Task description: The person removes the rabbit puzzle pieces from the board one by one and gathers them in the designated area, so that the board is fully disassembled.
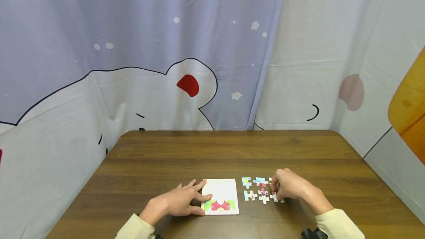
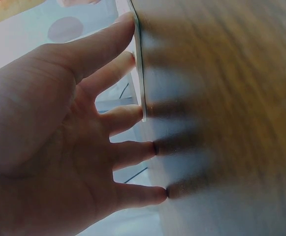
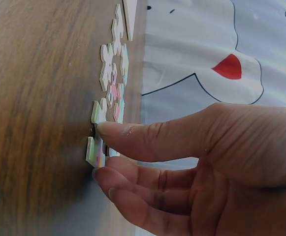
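Observation:
A white square puzzle tray (image 1: 219,189) lies on the table, its bottom strip filled with green and pink-red picture pieces (image 1: 220,205). My left hand (image 1: 180,200) spreads over its left edge, thumb and some fingertips touching it. In the left wrist view, the other fingertips of the left hand (image 2: 59,128) rest on the tabletop. Right of the tray lie several loose jigsaw pieces (image 1: 260,182). With thumb and fingers, my right hand (image 1: 292,187) pinches a pale green-edged puzzle piece (image 3: 97,147) at the right end of this group. The fingers partly cover that piece and its neighbour.
The brown wooden table (image 1: 199,150) stretches behind and to both sides of the tray. A printed curtain (image 1: 149,99) hangs right behind its far edge. Loose pieces sit in two rough rows between the tray and my right hand.

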`<control>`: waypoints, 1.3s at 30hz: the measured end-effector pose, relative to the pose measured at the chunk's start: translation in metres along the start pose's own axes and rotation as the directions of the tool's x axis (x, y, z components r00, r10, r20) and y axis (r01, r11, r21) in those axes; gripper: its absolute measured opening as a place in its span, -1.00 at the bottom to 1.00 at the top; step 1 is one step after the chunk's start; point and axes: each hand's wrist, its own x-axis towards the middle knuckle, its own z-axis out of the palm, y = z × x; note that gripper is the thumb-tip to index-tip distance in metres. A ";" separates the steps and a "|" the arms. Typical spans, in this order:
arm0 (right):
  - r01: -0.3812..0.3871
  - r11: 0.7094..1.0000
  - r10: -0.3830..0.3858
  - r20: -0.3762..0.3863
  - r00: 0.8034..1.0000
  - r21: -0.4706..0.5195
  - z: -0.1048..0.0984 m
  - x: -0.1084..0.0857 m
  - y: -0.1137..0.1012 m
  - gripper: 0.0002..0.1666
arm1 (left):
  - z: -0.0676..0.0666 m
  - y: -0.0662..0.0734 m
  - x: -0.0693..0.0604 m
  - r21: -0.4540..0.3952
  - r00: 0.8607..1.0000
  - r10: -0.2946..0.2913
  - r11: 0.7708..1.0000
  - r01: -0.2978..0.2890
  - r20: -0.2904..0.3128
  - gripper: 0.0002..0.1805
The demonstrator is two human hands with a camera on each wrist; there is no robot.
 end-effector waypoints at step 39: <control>0.221 0.965 -0.234 0.084 0.969 0.142 0.045 0.041 -0.123 -0.90 | 0.002 -0.001 0.001 -0.001 0.999 0.009 1.000 -0.009 -0.039 -0.40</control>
